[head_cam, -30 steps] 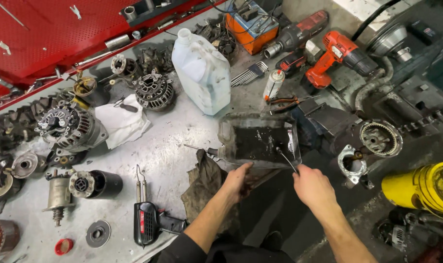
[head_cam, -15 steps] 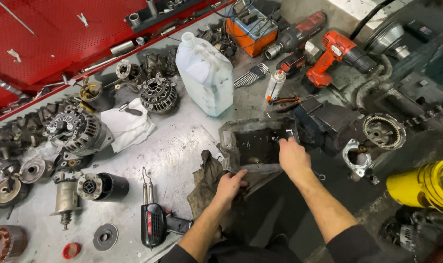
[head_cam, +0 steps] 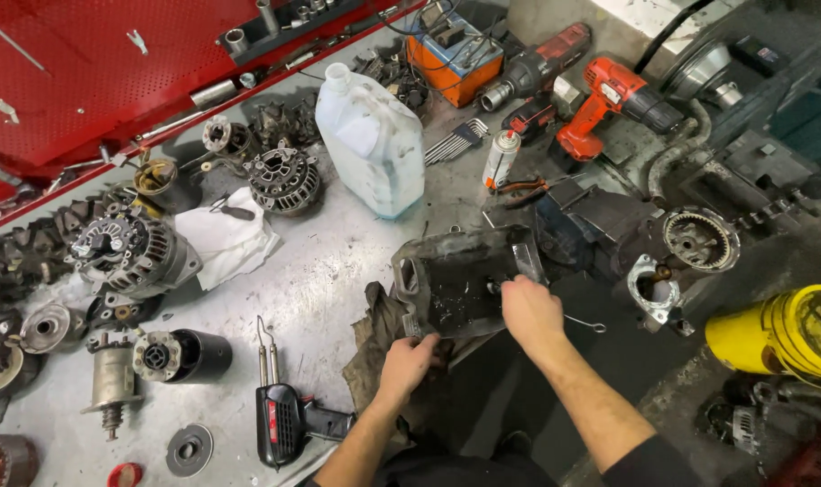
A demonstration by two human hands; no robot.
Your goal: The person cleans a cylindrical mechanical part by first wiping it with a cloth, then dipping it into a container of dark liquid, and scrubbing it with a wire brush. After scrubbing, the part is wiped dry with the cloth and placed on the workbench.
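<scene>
A dirty grey metal housing (head_cam: 465, 275), shaped like a shallow tray, rests at the bench's front edge on a grimy rag (head_cam: 374, 347). My left hand (head_cam: 409, 361) grips the housing's near left corner. My right hand (head_cam: 530, 307) reaches into the housing's right side, fingers closed on something small that I cannot make out. A thin wire tool (head_cam: 584, 323) lies just right of that hand.
A white plastic jug (head_cam: 372, 144) stands behind the housing. A blue vise (head_cam: 591, 225) sits to the right, cordless drills (head_cam: 609, 95) behind it. Alternators (head_cam: 131, 248), a starter motor (head_cam: 180, 353), a white cloth (head_cam: 230, 239) and a soldering gun (head_cam: 284, 419) cover the left bench.
My right hand has moved from the housing's front right edge up into its right side. My left hand has shifted slightly along the near left corner.
</scene>
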